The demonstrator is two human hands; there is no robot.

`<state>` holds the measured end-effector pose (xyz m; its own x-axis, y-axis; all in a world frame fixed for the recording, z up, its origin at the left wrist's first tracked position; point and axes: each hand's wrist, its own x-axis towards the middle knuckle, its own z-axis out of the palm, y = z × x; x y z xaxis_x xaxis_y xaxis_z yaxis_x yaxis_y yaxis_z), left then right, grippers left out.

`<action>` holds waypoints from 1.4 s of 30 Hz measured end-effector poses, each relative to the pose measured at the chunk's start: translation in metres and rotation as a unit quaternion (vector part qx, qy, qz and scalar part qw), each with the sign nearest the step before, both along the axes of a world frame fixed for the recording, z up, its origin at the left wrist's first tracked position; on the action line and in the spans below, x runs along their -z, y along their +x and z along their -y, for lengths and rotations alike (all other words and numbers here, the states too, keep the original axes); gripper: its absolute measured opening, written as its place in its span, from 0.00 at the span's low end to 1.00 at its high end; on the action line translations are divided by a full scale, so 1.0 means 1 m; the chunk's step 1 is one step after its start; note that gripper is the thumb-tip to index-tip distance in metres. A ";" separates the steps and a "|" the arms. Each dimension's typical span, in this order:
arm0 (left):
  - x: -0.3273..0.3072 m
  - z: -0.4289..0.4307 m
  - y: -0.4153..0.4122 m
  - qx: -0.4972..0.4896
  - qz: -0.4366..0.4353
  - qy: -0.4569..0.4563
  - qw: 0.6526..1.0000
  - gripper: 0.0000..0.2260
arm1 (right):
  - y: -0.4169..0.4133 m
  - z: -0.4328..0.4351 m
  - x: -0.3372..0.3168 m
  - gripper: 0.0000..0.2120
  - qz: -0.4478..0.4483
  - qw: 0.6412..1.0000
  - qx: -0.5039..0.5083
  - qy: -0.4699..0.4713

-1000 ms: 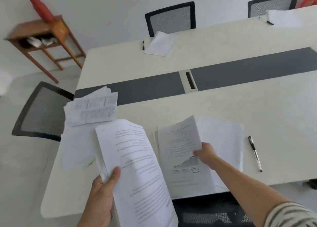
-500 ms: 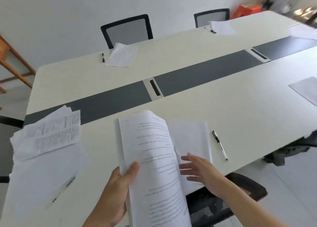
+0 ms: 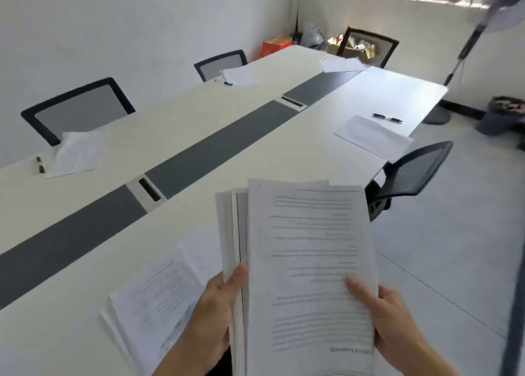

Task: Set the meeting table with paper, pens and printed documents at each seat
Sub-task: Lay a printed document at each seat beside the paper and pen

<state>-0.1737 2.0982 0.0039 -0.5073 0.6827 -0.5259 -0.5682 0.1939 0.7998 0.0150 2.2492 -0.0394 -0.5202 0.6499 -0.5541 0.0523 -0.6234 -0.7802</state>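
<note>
Above the near edge of the bench [image 3: 284, 154], a thick stack of printed documents [image 3: 309, 262] is held in both hands. The left hand [image 3: 210, 316] is wrapped round the stack's left edge, and the right hand [image 3: 392, 324] clasps the lower right edge with the thumb pressed on the top page, so each grip is closed on the stack. Just left of it, printed sheets [image 3: 153, 304] are laid flat on the bench. Farther along the near side, blank paper [image 3: 369, 134] is set at the next seat, with a pen [image 3: 387, 118] just beyond it and a black mesh chair [image 3: 412, 174] drawn up beside it. Across the grey strip [image 3: 199, 154], a paper pile [image 3: 76, 154] is laid with a far pen [image 3: 41, 169] near it, and a second pile [image 3: 237, 76] is seen farther down.
</note>
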 end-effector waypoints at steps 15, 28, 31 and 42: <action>0.013 -0.217 0.183 0.071 0.063 -0.031 0.995 0.23 | 0.206 -0.160 0.003 0.03 0.030 0.955 0.277 0.105; 0.030 -0.405 0.173 0.158 0.059 0.003 0.986 0.17 | 0.218 -0.319 0.005 0.09 0.025 0.936 0.343 0.074; 0.024 -0.458 0.163 0.170 0.077 0.008 0.982 0.19 | 0.206 -0.363 -0.001 0.06 0.053 0.909 0.398 0.113; 0.026 -0.604 0.144 0.241 0.074 0.010 0.968 0.22 | 0.195 -0.495 0.008 0.09 0.044 0.882 0.452 0.125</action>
<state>-0.0300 2.7025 -0.0219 -0.0475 0.8323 -0.5522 -0.5234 0.4501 0.7235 0.2101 2.7439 -0.0473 0.3099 0.8853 -0.3467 -0.3109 -0.2502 -0.9169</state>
